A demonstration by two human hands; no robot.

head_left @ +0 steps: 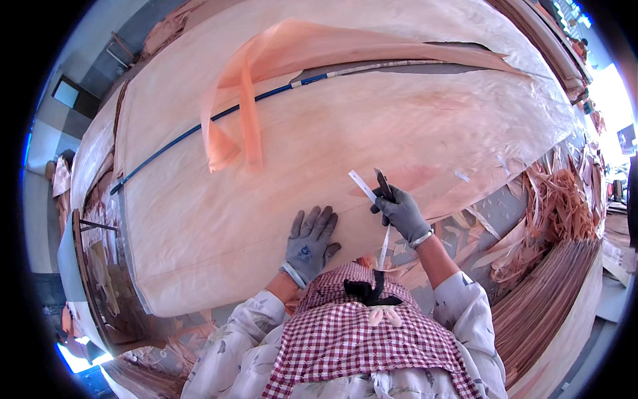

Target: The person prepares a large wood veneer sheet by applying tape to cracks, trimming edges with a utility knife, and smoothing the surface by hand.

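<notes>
A wide, pale pinkish veneer sheet (219, 219) spreads over the work surface in front of me. My left hand (308, 245), in a grey glove, lies flat near its closer edge, fingers stretched out and nothing in them. To the right, my gloved right hand (400, 216) is closed around a dark, slim tool that looks like a utility knife (382, 178). A narrow white tape strip (361, 185) sticks out beside it, and a white length hangs below the hand. Farther off, a blue rod (266, 95) with pale sections lies across the sheet. A thin orange veneer strip (247, 113) curls over it.
Torn veneer scraps (565, 199) heap up on the right, above a stack of veneer sheets (551, 306). Small white bits lie near the sheet's right edge. A brown-edged frame (90, 279) stands at the left. My checked apron (365, 332) touches the near side.
</notes>
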